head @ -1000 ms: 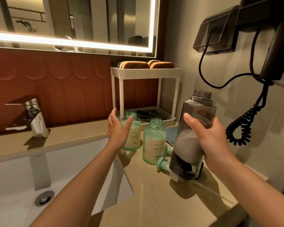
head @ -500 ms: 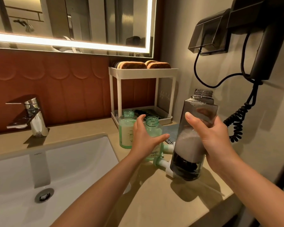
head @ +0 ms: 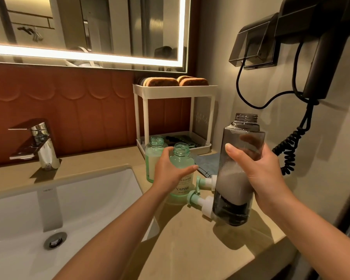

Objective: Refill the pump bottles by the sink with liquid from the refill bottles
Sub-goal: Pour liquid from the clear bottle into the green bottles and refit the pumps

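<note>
Two pale green bottles stand uncapped on the beige counter (head: 190, 243) right of the sink. My left hand (head: 170, 170) wraps around the nearer green bottle (head: 181, 190), which reads YAPING. The farther green bottle (head: 155, 156) stands just behind it, untouched. My right hand (head: 257, 172) holds a tall smoky-grey square bottle (head: 233, 190) upright above the counter, cap off, about half full of whitish liquid. Two pump heads with green nozzles (head: 200, 201) lie on the counter between the green bottle and the grey bottle.
A white basin (head: 79, 199) with a drain fills the lower left, and a chrome tap (head: 40, 146) stands behind it. A white two-tier rack (head: 174, 91) with brown pads sits in the corner. A black hair dryer with coiled cord (head: 291, 146) hangs on the right wall.
My left hand moved from the farther green bottle to the nearer one and closed around it. The grey bottle stayed in my right hand, nearly still.
</note>
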